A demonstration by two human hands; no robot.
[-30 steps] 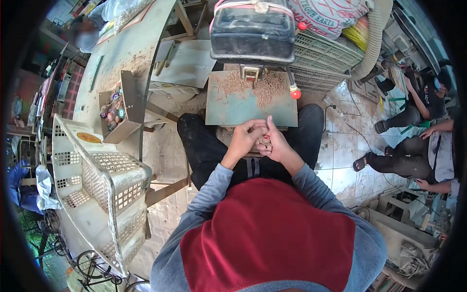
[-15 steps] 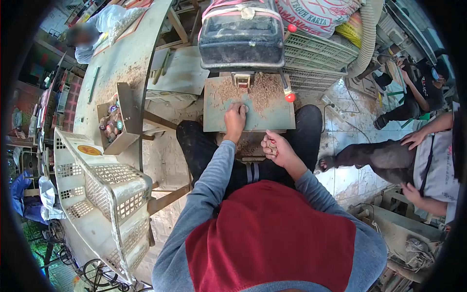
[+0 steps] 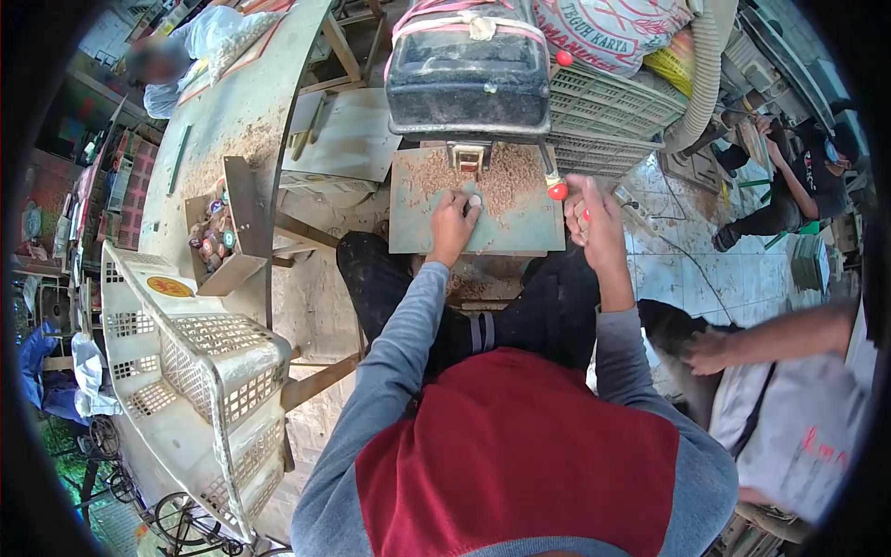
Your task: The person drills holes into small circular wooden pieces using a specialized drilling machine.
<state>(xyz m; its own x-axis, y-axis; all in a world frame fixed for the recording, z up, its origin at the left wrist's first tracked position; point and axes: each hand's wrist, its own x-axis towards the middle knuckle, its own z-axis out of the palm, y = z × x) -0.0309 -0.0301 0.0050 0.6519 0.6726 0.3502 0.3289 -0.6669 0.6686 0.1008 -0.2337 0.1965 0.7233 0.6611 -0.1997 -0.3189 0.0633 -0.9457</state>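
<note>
My left hand [image 3: 453,220] rests on a small green machine table [image 3: 516,232] and pinches a small pale wooden piece [image 3: 474,200] just below the machine's slot [image 3: 468,160]. Heaps of sawdust [image 3: 506,174] lie on the table around it. My right hand [image 3: 590,215] is raised at the table's right edge, fingers next to a red knob [image 3: 557,190] on a lever; whether it grips anything I cannot tell. A dark, dusty machine housing [image 3: 467,70] stands over the table.
A white plastic basket [image 3: 190,367] lies to my left beside a dusty workbench [image 3: 227,102] with a box of small items [image 3: 215,223]. Green crates [image 3: 608,107] and a hose [image 3: 710,74] are behind the machine. Other people sit at the right, one arm [image 3: 770,339] reaching close.
My right hand rose from my lap to the red knob at the table's right edge. My left hand stayed on the table near the slot. The person at the right leaned in closer.
</note>
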